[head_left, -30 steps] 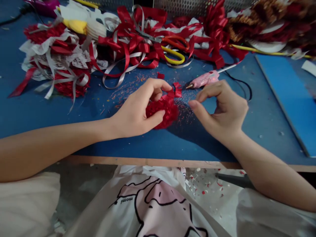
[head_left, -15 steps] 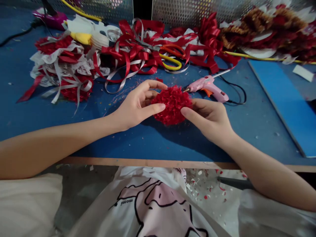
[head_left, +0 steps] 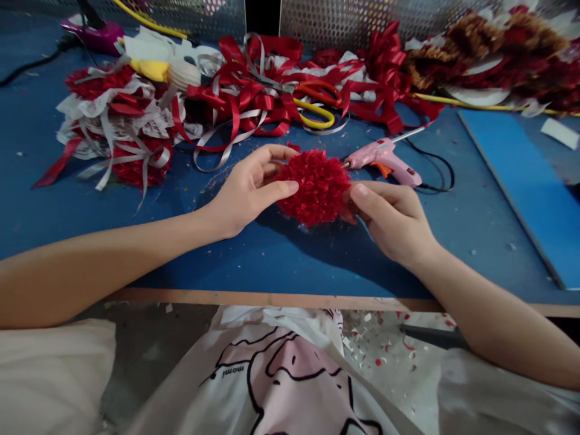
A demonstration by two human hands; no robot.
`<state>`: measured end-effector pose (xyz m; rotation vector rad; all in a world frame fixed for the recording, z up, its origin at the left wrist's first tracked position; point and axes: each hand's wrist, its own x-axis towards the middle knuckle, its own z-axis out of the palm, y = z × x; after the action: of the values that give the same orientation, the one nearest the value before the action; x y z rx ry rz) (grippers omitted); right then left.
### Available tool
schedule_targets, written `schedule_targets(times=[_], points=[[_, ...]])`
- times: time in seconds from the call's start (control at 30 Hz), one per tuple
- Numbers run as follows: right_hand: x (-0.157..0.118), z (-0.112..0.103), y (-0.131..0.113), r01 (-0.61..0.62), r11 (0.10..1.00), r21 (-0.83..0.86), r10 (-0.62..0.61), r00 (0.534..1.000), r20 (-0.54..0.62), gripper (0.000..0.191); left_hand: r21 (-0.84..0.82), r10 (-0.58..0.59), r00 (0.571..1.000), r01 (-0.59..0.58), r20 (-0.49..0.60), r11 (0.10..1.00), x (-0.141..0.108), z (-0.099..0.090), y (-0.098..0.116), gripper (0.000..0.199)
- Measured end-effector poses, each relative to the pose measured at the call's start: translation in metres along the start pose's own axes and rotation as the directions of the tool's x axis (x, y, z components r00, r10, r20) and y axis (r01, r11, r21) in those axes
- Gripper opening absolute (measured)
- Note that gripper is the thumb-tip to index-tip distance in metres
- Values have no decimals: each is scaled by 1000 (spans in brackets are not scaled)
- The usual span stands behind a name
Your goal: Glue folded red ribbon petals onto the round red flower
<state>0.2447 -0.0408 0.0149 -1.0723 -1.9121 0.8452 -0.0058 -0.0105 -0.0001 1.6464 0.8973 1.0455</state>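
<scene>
A round, ruffled red pom-pom (head_left: 313, 188) is held just above the blue table, casting a shadow below it. My left hand (head_left: 254, 192) grips its left side, thumb on the front and fingers behind. At the right edge of the pom-pom, my right hand (head_left: 389, 214) pinches with thumb and fingers; the fingertips behind it are partly hidden. Just beyond my right hand lies a pink glue gun (head_left: 385, 160) with an orange trigger, its nozzle pointing left toward the pom-pom.
Red and grey ribbons (head_left: 254, 90) heap along the back, with yellow-and-orange-handled scissors (head_left: 315, 115) on them. Red and white ruffled pieces (head_left: 122, 121) lie at left. A blue board (head_left: 521, 181) lies at right; brown and dark red trimmings (head_left: 480, 54) pile behind it. A purple device (head_left: 95, 33) sits back left.
The pom-pom has tilted and risen slightly. My right thumb has slid from its front to its right edge, while my left hand keeps its grip.
</scene>
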Motion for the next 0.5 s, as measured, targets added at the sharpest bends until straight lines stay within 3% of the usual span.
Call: schedule_targets(times=[0.17,0.5], points=[[2,3,-13,-182,966,185,187,982,-5,28,80,11,1000,-10,-9,997,0,-1,-1,38],[3,4,-2,-198,967,159,200,980,7,32,68,-16,999,13,36,998,-2,-3,0,48]])
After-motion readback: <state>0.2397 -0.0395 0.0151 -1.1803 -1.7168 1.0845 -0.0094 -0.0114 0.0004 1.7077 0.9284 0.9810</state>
